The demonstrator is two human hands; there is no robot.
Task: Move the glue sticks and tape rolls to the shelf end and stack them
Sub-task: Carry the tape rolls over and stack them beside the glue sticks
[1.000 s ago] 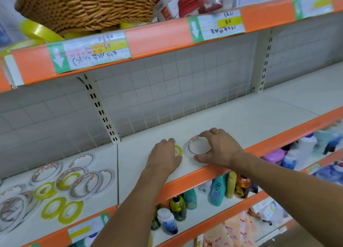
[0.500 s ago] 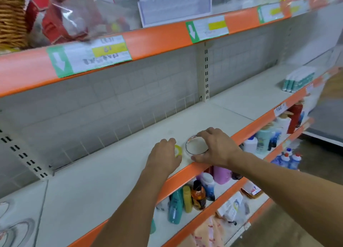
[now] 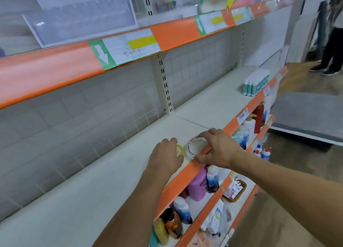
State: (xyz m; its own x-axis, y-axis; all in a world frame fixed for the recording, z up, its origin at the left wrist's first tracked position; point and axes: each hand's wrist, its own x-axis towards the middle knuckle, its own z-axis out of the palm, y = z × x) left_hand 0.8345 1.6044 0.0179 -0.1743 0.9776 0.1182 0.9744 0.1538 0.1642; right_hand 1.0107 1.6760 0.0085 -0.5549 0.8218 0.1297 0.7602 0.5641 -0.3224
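My right hand (image 3: 217, 148) grips a clear tape roll (image 3: 196, 147) with a white core, just above the orange front edge of the white shelf (image 3: 115, 174). My left hand (image 3: 165, 156) holds a small yellow tape roll (image 3: 179, 150), mostly hidden under my fingers, right beside the clear roll. A row of glue sticks (image 3: 257, 85) with teal and white labels stands upright near the shelf's far right end, close to the front edge.
An orange-edged upper shelf (image 3: 78, 61) with price labels hangs overhead. Bottles (image 3: 198, 185) fill the lower shelves under my arms. A grey platform (image 3: 306, 113) stands on the floor at right, and a person's legs (image 3: 330, 50) are at the far right.
The view has swung right along the shelf with both hands carrying their rolls; the tape rolls at the left end have left view and the glue sticks have come closer.
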